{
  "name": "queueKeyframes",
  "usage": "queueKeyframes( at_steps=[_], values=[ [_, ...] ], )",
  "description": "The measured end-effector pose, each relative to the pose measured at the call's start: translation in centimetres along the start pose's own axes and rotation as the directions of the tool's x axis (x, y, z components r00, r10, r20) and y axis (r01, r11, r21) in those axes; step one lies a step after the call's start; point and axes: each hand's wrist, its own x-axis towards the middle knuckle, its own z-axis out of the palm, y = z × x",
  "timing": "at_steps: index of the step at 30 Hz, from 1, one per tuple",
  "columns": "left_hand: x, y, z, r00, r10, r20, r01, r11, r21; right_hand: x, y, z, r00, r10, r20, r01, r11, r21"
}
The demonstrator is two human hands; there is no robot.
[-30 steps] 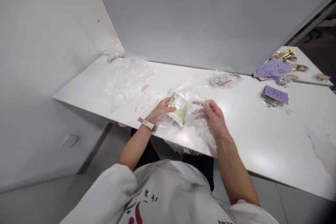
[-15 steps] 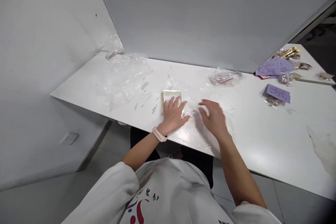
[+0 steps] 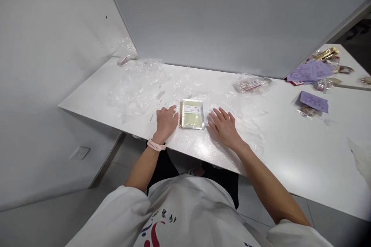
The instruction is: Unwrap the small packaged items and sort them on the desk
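A flat pale-green packet with silver edges (image 3: pixel 193 117) lies on the white table, with a gold-brown strip along its left side. Clear plastic film (image 3: pixel 199 144) spreads under and around it. My left hand (image 3: pixel 166 123) rests just left of the packet, its fingers apart and holding nothing. On the other side my right hand (image 3: pixel 224 125) lies over the film, fingers spread, its tips a little to the right of the packet.
Crumpled clear plastic (image 3: pixel 136 85) covers the table's left part. Towards the back lies a bagged item (image 3: pixel 252 85) with a red strip. A purple card (image 3: pixel 314 101) lies on a small packet at right; more purple cards (image 3: pixel 311 71) and packets are heaped behind. A wall panel (image 3: pixel 203 19) borders the back.
My left hand has come off the packet and moved left, uncovering it. My right hand has shifted slightly left and flattened over the film.
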Motion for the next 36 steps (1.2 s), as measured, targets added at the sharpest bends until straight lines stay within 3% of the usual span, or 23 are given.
queueKeyframes(
  at_steps=[2, 4, 8, 10, 14, 17, 19, 22, 25, 27, 29, 31, 32, 34, 36],
  values=[
    [0.8, 0.8, 0.4, 0.998, -0.036, 0.059, 0.047, 0.98, -0.195, 1.4, -1.0, 0.4, 0.999, -0.042, 0.013, 0.041, 0.997, 0.068],
    [1.6, 1.4, 0.9, 0.984, -0.115, 0.136, 0.163, 0.885, -0.436, 2.5, -1.9, 1.3, 0.996, -0.06, 0.071, 0.051, 0.991, 0.122],
    [2.5, 2.1, 1.9, 0.929, -0.207, 0.306, 0.369, 0.515, -0.774, 3.0, -2.7, 2.8, 0.995, -0.028, 0.093, 0.014, 0.989, 0.148],
    [2.4, 2.6, 2.5, 0.925, -0.155, 0.346, 0.379, 0.434, -0.817, 2.8, -2.7, 3.0, 0.996, -0.028, 0.08, 0.012, 0.981, 0.192],
    [2.2, 3.6, 3.6, 0.938, -0.017, 0.347, 0.321, 0.427, -0.846, 2.4, -2.1, 2.3, 0.995, -0.085, 0.051, 0.06, 0.924, 0.377],
    [2.3, 3.9, 4.0, 0.915, -0.017, 0.402, 0.386, 0.317, -0.866, 2.0, -1.7, 1.5, 1.0, -0.02, 0.005, 0.014, 0.806, 0.591],
    [2.2, 4.1, 3.8, 0.954, -0.049, 0.296, 0.298, 0.284, -0.911, 1.9, -1.5, 1.0, 0.995, 0.103, -0.01, -0.062, 0.677, 0.734],
    [1.4, 5.1, 2.9, 0.999, 0.01, 0.033, 0.027, 0.39, -0.92, 2.0, -1.9, 0.3, 0.985, 0.164, 0.045, -0.113, 0.436, 0.893],
    [0.1, 6.8, 1.9, 0.98, 0.194, -0.044, -0.151, 0.584, -0.797, 2.0, -2.9, -0.3, 0.989, 0.116, 0.088, -0.117, 0.269, 0.956],
    [-0.7, 7.9, 1.7, 0.972, 0.22, -0.084, -0.219, 0.719, -0.66, 1.8, -3.3, -0.8, 0.987, 0.154, 0.054, -0.093, 0.261, 0.961],
    [-1.2, 8.6, 1.9, 0.968, 0.224, -0.11, -0.249, 0.823, -0.51, 1.1, -2.8, -2.0, 0.97, 0.244, -0.016, -0.069, 0.334, 0.94],
    [-1.7, 8.7, 2.7, 0.949, 0.313, -0.02, -0.297, 0.877, -0.378, 0.2, -0.8, -3.8, 0.912, 0.378, -0.16, -0.039, 0.467, 0.883],
    [-2.0, 8.6, 3.3, 0.922, 0.38, 0.068, -0.34, 0.883, -0.322, -0.3, 0.7, -4.9, 0.849, 0.452, -0.272, -0.032, 0.558, 0.829],
    [-2.6, 8.2, 4.7, 0.832, 0.492, 0.258, -0.438, 0.866, -0.24, -1.3, 5.0, -7.3, 0.655, 0.541, -0.528, -0.111, 0.76, 0.641],
    [-3.3, 7.8, 5.9, 0.764, 0.525, 0.374, -0.496, 0.849, -0.18, -2.2, 10.0, -9.3, 0.496, 0.512, -0.701, -0.37, 0.855, 0.363]
  ],
)
